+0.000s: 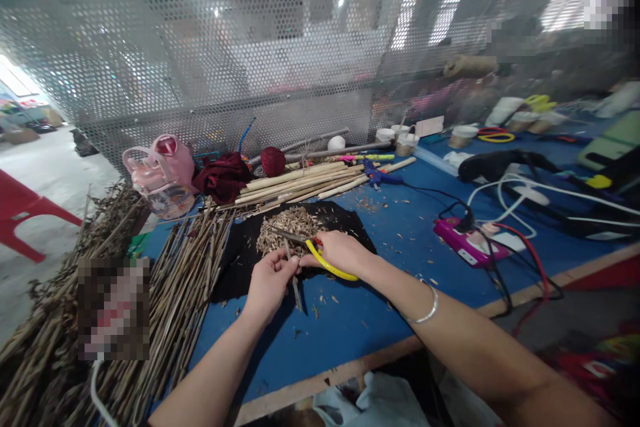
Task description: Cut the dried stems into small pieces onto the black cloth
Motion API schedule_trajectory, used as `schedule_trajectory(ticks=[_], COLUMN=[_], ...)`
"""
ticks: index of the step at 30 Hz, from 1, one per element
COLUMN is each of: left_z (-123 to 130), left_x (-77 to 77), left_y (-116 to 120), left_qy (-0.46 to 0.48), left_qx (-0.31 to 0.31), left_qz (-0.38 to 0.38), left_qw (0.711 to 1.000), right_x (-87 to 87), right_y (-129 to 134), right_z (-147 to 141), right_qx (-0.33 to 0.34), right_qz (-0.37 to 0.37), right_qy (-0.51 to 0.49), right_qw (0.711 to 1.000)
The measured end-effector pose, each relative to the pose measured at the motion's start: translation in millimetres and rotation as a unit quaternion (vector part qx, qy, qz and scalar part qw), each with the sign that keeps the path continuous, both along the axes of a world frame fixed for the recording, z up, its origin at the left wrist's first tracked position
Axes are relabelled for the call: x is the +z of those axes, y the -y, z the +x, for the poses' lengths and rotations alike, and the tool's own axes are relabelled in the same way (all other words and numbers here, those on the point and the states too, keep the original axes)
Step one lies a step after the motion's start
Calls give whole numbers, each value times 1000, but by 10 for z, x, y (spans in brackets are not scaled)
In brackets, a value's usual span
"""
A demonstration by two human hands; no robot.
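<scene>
My left hand pinches a thin dry plant stem, whose lower end points down toward me. In my right hand are scissors with yellow handles, their blades reaching left across the top of the stem. Both hands are close together, the right fingers near the left thumb. Just beyond them lies a heap of short cut stem pieces on a black cloth. Whether the blades touch the stem is hard to tell.
Long dry stems cover the table's left side. Behind the heap lie pale sticks, dark red yarn and a blue glue gun. A pink bottle stands back left. On the right are a purple power strip and cables.
</scene>
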State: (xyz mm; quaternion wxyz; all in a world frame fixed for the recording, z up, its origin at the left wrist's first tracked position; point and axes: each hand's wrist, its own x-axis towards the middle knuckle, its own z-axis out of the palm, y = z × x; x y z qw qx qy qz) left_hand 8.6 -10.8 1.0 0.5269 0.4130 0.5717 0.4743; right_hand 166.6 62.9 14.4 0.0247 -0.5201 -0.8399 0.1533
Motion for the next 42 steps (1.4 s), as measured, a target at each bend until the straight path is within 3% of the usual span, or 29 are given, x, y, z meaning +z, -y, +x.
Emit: schedule_trajectory(ticks=[8,14,20,31,37,42], left_z=[1,-2,30,20,-1,1], left_x=[42,12,-38,-93,-98,-56], left_y=[-12,-20,-6,-11,-19,-3], left_qy=[63,31,18,-28,-54,-57], left_qx=[33,-5,-32,9,16,18], left_qz=[10,29,52,67,74,32], left_qw=[997,999,998,997,996,998], right_x=[91,56,25,26,-17,-43], right_y=[47,95,138,164,148,147], right_z=[13,8,-44,-108,-112,-96], right_qx=[3,46,57,7,1,-4], right_qz=[16,5,51,15,18,16], right_qy=[-16,-89,-132,-42,-39,-32], right_qw=[1000,995,988,999,999,999])
